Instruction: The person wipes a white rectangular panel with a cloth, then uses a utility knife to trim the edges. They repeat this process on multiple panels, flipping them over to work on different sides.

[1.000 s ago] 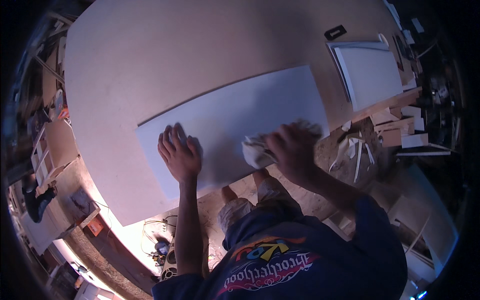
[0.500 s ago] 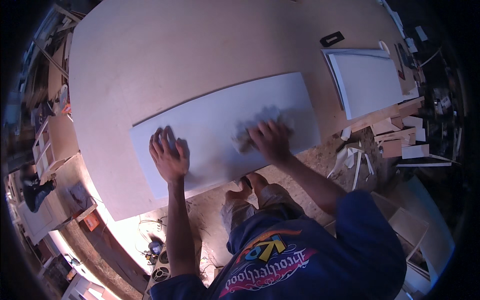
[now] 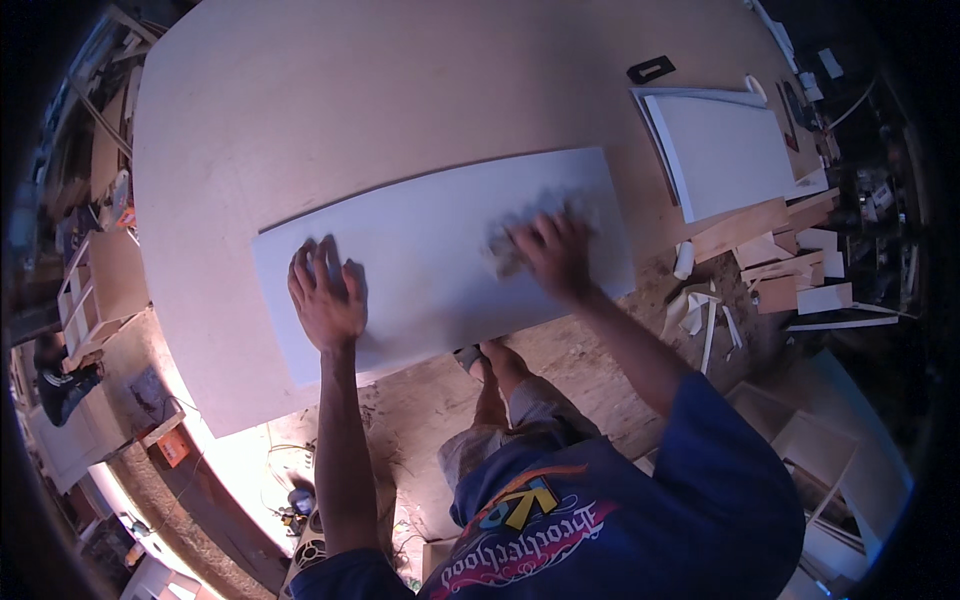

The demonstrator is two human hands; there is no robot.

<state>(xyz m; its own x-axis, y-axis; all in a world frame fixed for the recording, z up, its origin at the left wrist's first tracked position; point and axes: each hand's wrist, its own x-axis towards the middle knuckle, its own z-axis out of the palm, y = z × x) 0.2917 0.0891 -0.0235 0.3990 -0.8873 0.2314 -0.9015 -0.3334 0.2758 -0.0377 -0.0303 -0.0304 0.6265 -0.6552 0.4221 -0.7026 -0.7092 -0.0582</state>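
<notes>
In the head view, my left hand rests, fingers apart, on the left end of the white rectangular panel, which lies on the worktable. On the panel's right half, my right hand has its fingers clamped on a crumpled rag.

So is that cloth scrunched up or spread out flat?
Scrunched up: the cloth pokes out in a blurry, rumpled lump from under the right hand, on the white board.
</notes>
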